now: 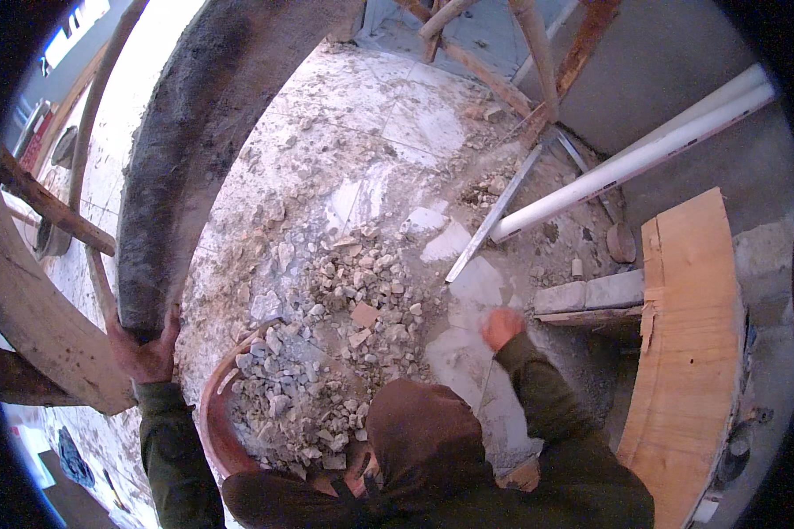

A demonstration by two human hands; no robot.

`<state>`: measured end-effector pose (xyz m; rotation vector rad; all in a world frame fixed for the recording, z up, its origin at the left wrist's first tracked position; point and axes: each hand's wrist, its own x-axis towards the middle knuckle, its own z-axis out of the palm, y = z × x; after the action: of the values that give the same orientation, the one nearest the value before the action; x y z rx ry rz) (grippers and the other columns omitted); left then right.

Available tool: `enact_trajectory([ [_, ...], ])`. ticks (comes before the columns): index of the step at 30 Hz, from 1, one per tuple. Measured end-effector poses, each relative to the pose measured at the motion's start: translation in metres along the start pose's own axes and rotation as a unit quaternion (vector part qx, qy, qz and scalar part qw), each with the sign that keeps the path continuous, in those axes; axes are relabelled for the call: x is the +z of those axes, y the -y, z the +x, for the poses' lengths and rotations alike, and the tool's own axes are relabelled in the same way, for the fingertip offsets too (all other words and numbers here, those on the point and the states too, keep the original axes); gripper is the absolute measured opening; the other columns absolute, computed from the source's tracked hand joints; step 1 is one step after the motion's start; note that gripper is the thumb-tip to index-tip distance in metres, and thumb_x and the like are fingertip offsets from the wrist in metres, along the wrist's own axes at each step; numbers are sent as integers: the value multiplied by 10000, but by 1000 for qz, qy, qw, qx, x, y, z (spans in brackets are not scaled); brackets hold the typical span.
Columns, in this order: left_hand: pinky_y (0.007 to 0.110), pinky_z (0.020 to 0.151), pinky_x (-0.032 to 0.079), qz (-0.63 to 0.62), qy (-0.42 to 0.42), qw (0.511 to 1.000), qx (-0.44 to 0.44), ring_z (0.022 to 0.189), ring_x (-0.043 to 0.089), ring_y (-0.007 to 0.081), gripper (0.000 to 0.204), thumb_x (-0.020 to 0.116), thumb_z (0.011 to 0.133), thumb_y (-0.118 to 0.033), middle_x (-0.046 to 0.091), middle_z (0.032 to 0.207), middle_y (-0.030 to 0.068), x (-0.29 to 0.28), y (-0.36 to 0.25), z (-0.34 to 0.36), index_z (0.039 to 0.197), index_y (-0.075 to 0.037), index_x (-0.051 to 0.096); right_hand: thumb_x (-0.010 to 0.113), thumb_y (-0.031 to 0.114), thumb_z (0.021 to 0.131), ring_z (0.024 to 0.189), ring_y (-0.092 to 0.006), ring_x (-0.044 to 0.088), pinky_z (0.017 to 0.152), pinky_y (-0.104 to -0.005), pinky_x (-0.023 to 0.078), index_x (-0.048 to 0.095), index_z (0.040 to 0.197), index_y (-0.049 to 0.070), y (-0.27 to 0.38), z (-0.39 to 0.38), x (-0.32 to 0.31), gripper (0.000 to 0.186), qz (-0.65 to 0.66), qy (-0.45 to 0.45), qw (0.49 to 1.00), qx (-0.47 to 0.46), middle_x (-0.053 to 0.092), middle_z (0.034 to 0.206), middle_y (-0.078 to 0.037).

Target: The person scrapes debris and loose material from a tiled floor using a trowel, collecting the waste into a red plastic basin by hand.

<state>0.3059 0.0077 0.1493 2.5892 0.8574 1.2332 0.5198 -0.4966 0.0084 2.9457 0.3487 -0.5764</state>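
Note:
My left hand (150, 353) grips the lower end of a long, dark, mortar-caked board (194, 132), which rises toward the top of the view. My right hand (503, 326) is near a white broken slab (468, 291) and left of a short ledge of pale blocks (613, 289); its fingers are blurred. Below the board and right of my left forearm, a curved red pan (214, 414) is heaped with grey rubble. More broken stone (362, 282) is piled on the dusty tiled floor (410, 123) between my hands. My brown-clothed knee shows at the bottom centre.
Wooden poles (538, 53) stand at the top. White pipes (662, 150) and a metal bar (494, 212) lean on the right, near a grey wall. A curved plywood sheet (679, 353) runs along the right side. A curved board (44, 326) and pole (53, 207) are at the left.

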Motion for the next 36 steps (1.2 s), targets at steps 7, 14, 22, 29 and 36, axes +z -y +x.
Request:
enact_trajectory([
  [7,348,779,448,-36,12,999,-5,873,560,253,697,801,575,-287,568,981,137,3,-16,2,1122,-15,466,513,179,748,775,-349,595,653,-457,482,625,861,76,-49,117,30,191,-90,-69,994,-9,580,869,-155],
  [14,342,727,474,6,1,999,32,822,577,253,678,815,571,-277,564,932,157,-1,-15,5,1083,2,469,512,154,750,785,-317,600,651,-412,490,620,836,81,27,15,32,157,-108,-18,981,-158,570,823,-153],
  [22,332,746,465,-26,-23,999,37,856,571,241,694,817,561,-292,559,949,142,5,-3,0,1087,-1,471,520,374,782,781,-327,586,693,-417,445,642,819,49,-113,-18,72,349,153,56,986,44,618,835,-175],
  [29,332,766,459,-7,-5,1000,20,902,552,236,725,810,578,-286,529,981,146,5,3,-5,1121,8,429,556,431,766,679,-356,552,634,-412,431,617,753,22,-71,43,128,413,197,71,966,-149,580,716,-192],
  [36,330,791,454,-90,24,995,-44,925,531,216,741,813,580,-268,500,1027,139,9,-4,-3,1128,15,402,615,388,702,703,-350,569,622,-406,451,618,761,55,44,122,147,338,110,13,970,-218,587,724,-170],
])
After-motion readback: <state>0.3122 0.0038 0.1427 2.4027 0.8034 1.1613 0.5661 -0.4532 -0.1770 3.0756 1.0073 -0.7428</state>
